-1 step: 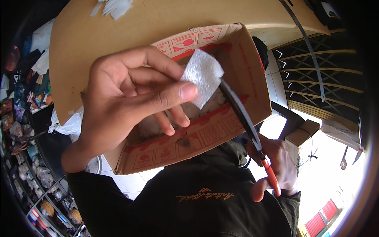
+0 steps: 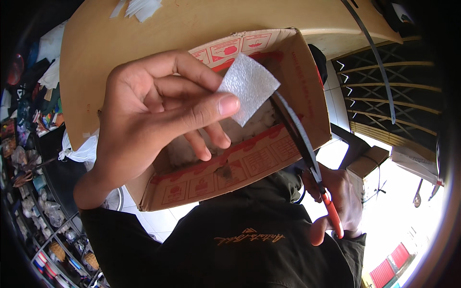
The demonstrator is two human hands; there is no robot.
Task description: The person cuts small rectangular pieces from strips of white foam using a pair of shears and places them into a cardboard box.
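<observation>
Tan tabletop (image 2: 192, 24) extends beyond the cardboard box (image 2: 312, 91). Over the box, the left hand (image 2: 137, 122), lower fingers loosely curled, pinches a white square (image 2: 252, 89) between thumb and forefinger; near the box's right end, the right hand (image 2: 343, 197) grips scissors (image 2: 309, 156), blades pointing toward the square's corner.

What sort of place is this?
Probably a small shop or workroom: bagged goods crowd the left side, what looks like a barred gate stands at right, and the right hand holds scissors.

Silvery square (image 2: 249, 89) and scissors (image 2: 309, 156) in both hands (image 2: 144, 115) (image 2: 343, 192)
</observation>
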